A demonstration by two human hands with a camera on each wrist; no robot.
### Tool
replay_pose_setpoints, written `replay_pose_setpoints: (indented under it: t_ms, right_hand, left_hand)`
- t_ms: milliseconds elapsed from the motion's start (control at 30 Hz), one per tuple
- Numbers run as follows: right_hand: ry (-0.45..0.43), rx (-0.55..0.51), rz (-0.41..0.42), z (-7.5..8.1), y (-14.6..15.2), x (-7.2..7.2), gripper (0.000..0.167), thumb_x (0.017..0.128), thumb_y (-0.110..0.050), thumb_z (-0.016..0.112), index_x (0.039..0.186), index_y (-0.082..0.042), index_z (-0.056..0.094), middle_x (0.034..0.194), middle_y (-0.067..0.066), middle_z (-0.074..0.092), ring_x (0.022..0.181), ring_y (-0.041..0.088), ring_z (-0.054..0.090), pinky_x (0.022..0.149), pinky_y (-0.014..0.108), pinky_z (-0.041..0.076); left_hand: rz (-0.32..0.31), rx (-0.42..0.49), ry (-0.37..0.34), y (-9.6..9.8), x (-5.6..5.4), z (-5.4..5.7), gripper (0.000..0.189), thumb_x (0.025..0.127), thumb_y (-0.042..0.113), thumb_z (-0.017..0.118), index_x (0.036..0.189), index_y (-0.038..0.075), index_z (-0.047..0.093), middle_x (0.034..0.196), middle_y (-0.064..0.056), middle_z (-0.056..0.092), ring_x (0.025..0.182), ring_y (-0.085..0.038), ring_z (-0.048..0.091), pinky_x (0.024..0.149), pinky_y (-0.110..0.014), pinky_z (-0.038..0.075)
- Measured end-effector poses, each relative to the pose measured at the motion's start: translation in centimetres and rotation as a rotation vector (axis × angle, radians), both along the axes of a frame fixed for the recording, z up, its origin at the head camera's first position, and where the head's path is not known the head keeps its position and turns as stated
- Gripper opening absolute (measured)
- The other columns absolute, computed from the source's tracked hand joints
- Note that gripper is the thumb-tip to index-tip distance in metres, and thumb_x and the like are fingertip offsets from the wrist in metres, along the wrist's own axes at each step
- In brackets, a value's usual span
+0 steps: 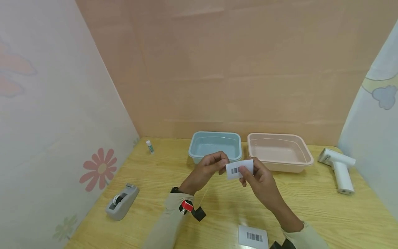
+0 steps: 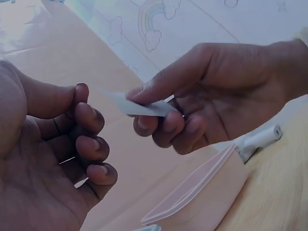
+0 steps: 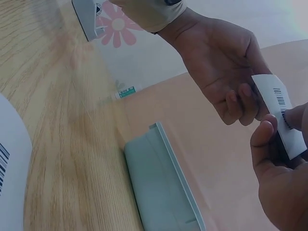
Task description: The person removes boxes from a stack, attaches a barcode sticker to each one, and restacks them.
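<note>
A small white card [image 1: 231, 174] printed with a barcode is held up above the table. My right hand [image 1: 262, 183] pinches it, thumb over the printed face and fingers behind. At the card's left edge, the curled thumb and forefinger of my left hand [image 1: 206, 171] come together at its corner; the exact contact is blurred in the left wrist view. There the card [image 2: 144, 107] shows nearly edge-on. The right wrist view shows the barcode face of the card [image 3: 279, 101], which partly covers the left fingertips. A second barcode card [image 1: 253, 237] lies near the table's front edge.
A blue basin [image 1: 215, 134] and a pink basin [image 1: 289, 167] stand at the back of the wooden table. A white handheld scanner [image 1: 342, 173] lies at the right. On the left are a grey tape dispenser [image 1: 122, 204] and a small glue stick [image 1: 150, 147].
</note>
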State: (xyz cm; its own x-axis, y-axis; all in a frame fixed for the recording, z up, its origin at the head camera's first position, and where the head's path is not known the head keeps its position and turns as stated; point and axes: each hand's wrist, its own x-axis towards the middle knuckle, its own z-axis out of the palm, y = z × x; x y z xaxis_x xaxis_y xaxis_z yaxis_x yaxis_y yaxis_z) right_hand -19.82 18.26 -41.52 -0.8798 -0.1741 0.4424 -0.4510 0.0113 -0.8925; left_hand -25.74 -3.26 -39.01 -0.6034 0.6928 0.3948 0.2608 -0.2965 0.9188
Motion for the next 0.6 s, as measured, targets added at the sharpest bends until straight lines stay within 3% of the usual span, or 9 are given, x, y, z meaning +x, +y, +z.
replay_pose_setpoints:
  t_ms: [200,333,400,533,600]
  right_hand:
    - [0.012,-0.012,0.015,-0.1,0.0,0.0,0.016,0.104,-0.003,0.052,0.120,0.001,0.053,0.091,0.017,0.055,0.073,0.020,0.058,0.057,0.036,0.052]
    - [0.003,-0.009,0.012,-0.1,-0.1,0.0,0.019,0.104,-0.003,0.053,0.122,0.002,0.050,0.092,0.021,0.055,0.072,0.021,0.059,0.058,0.035,0.053]
    - [0.018,0.017,-0.008,-0.1,-0.2,0.0,0.028,0.103,-0.002,0.055,0.130,-0.001,0.047,0.095,0.021,0.058,0.072,0.023,0.061,0.060,0.033,0.054]
    - [0.143,0.208,-0.137,0.1,-0.9,0.1,0.067,0.097,-0.006,0.067,0.152,-0.016,0.031,0.127,0.010,0.059,0.100,0.025,0.066,0.084,0.038,0.054]
    - [0.264,0.337,-0.228,0.4,-1.2,0.3,0.077,0.093,-0.012,0.073,0.156,-0.020,0.029,0.145,0.007,0.047,0.123,0.027,0.056,0.096,0.047,0.048]
  left_hand:
    - [-0.051,0.048,-0.079,0.5,0.2,-0.3,0.016,0.109,0.014,0.042,0.098,0.006,0.051,0.084,-0.004,0.039,0.081,-0.019,0.040,0.083,-0.034,0.033]
    - [-0.047,0.048,-0.101,0.6,0.2,-0.7,0.017,0.108,0.017,0.043,0.098,0.007,0.052,0.084,-0.001,0.041,0.080,-0.016,0.041,0.081,-0.032,0.034]
    - [-0.044,0.049,-0.112,0.8,0.3,-0.8,0.019,0.108,0.020,0.045,0.097,0.007,0.052,0.084,0.000,0.044,0.079,-0.016,0.042,0.080,-0.031,0.035]
    - [-0.073,0.079,-0.186,1.2,0.5,-1.0,0.021,0.108,0.021,0.044,0.098,0.006,0.055,0.087,0.001,0.050,0.081,-0.014,0.046,0.077,-0.029,0.038]
    - [-0.092,0.101,-0.242,1.4,0.6,-1.1,0.021,0.108,0.020,0.042,0.099,0.007,0.057,0.091,0.001,0.053,0.082,-0.013,0.048,0.075,-0.027,0.039]
